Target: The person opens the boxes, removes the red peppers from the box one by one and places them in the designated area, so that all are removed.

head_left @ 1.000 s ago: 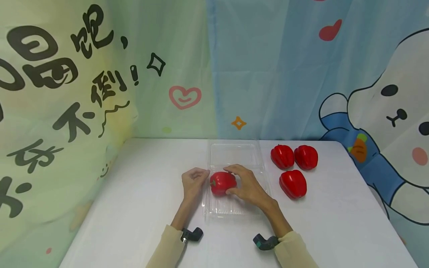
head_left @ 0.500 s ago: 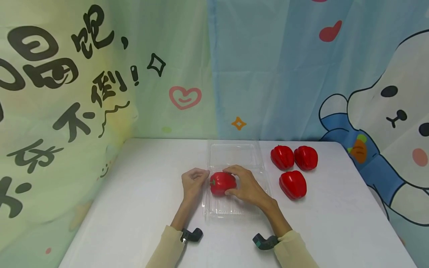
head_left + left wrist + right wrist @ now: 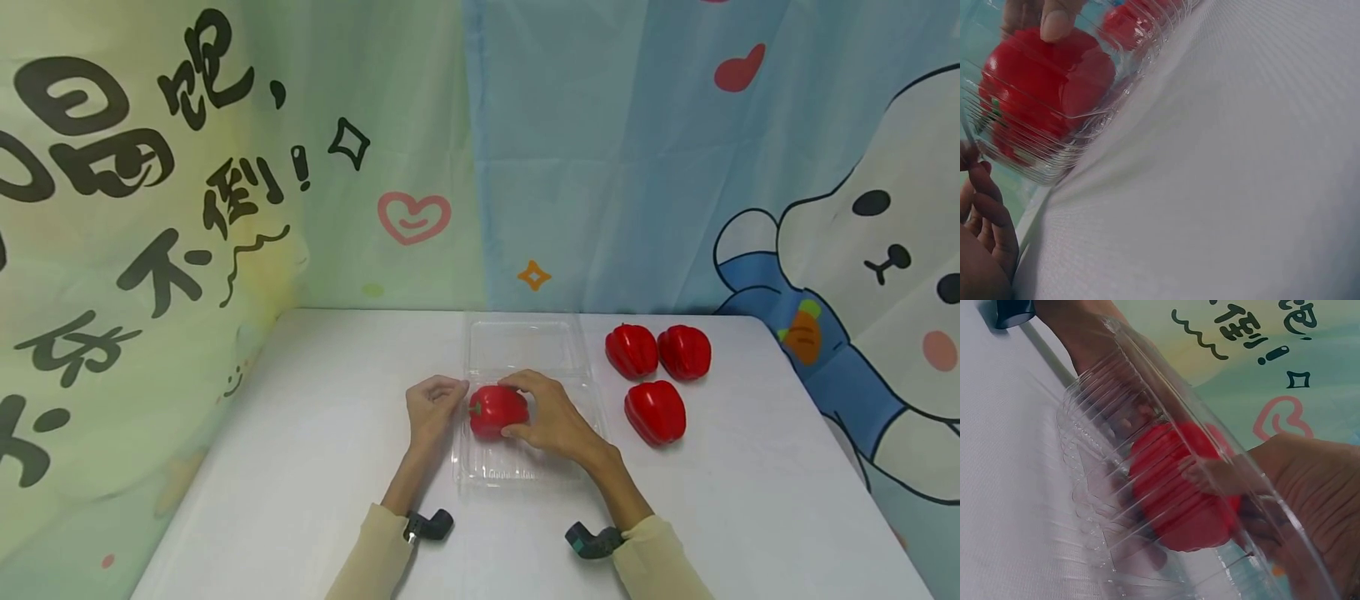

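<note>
A red bell pepper (image 3: 497, 412) with a green stem lies on its side inside a clear plastic clamshell box (image 3: 487, 471), whose lid is folded back. My right hand (image 3: 557, 415) holds the pepper from the right, thumb at the near side and fingers at the far side. In the right wrist view the pepper (image 3: 1179, 487) shows through the ribbed wall. My left hand (image 3: 433, 408) pinches the box's left rim. Thumb and fingertips of the left hand (image 3: 988, 219) meet at that rim in the left wrist view.
Right of the box lie more red bell peppers: one at the back left (image 3: 632, 351), another pepper (image 3: 685, 352) beside it, and a nearer pepper (image 3: 656, 412). A white table (image 3: 337, 400) bears everything. Behind it hangs a printed curtain (image 3: 375, 250).
The pepper and the right hand have shifted very slightly to the left. My left hand stays at the box's rim.
</note>
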`<action>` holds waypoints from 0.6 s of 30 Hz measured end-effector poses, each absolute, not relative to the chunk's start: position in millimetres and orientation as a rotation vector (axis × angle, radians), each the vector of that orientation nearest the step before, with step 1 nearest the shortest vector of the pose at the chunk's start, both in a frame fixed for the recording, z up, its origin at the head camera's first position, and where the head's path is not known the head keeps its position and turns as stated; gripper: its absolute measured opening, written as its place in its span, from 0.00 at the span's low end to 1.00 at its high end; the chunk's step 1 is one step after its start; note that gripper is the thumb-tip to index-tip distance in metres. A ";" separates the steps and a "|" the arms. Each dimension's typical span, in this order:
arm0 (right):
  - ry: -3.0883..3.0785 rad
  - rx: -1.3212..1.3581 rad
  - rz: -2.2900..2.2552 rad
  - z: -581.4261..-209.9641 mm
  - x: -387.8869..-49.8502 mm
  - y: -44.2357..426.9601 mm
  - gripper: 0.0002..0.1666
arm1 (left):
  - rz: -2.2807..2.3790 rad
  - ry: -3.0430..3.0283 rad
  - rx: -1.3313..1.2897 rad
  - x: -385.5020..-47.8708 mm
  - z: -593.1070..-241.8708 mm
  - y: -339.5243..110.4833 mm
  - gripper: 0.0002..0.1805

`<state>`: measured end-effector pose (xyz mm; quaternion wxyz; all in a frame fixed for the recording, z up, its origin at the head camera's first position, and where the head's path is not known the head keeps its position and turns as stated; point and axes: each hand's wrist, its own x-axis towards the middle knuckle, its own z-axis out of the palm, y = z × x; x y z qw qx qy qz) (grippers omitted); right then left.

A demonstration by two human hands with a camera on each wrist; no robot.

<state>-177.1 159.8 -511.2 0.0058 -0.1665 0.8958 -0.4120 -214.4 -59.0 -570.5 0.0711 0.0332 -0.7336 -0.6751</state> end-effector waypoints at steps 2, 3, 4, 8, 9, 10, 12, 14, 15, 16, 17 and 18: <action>2.808 -0.526 -1.287 -511.0 -177.0 159.9 0.45 | -2.028 -2.203 0.092 -214.6 -570.1 -59.1 0.11; 2.809 -0.528 -1.287 -510.9 -176.9 160.0 0.45 | -2.024 -2.206 0.091 -214.7 -570.1 -59.1 0.11; 2.809 -0.527 -1.287 -510.8 -176.8 160.2 0.45 | -2.025 -2.204 0.089 -214.7 -570.1 -59.1 0.11; 2.813 -0.534 -1.283 -509.9 -175.7 160.7 0.46 | -2.023 -2.198 0.101 -215.1 -570.9 -59.0 0.10; 2.812 -0.529 -1.283 -509.6 -175.3 160.9 0.46 | -2.023 -2.197 0.107 -215.1 -571.0 -58.8 0.10; 2.811 -0.526 -1.282 -509.4 -175.0 161.2 0.46 | -2.024 -2.193 0.113 -214.9 -570.8 -58.6 0.10; 2.814 -0.523 -1.279 -509.2 -174.1 161.7 0.46 | -2.025 -2.188 0.125 -214.5 -570.1 -58.0 0.10; 2.814 -0.514 -1.280 -508.8 -173.3 162.4 0.46 | -2.022 -2.189 0.141 -214.1 -569.6 -57.3 0.10; 2.814 -0.509 -1.282 -508.4 -172.8 162.7 0.46 | -2.023 -2.187 0.143 -213.9 -569.1 -57.1 0.10; 2.815 -0.506 -1.285 -508.2 -172.4 163.0 0.46 | -2.020 -2.190 0.151 -213.9 -569.1 -56.7 0.10; 2.816 -0.500 -1.289 -508.0 -172.1 163.4 0.46 | -2.018 -2.192 0.154 -213.8 -568.9 -56.5 0.09; 2.816 -0.495 -1.296 -507.8 -171.7 163.9 0.46 | -2.014 -2.198 0.156 -213.8 -569.1 -56.5 0.09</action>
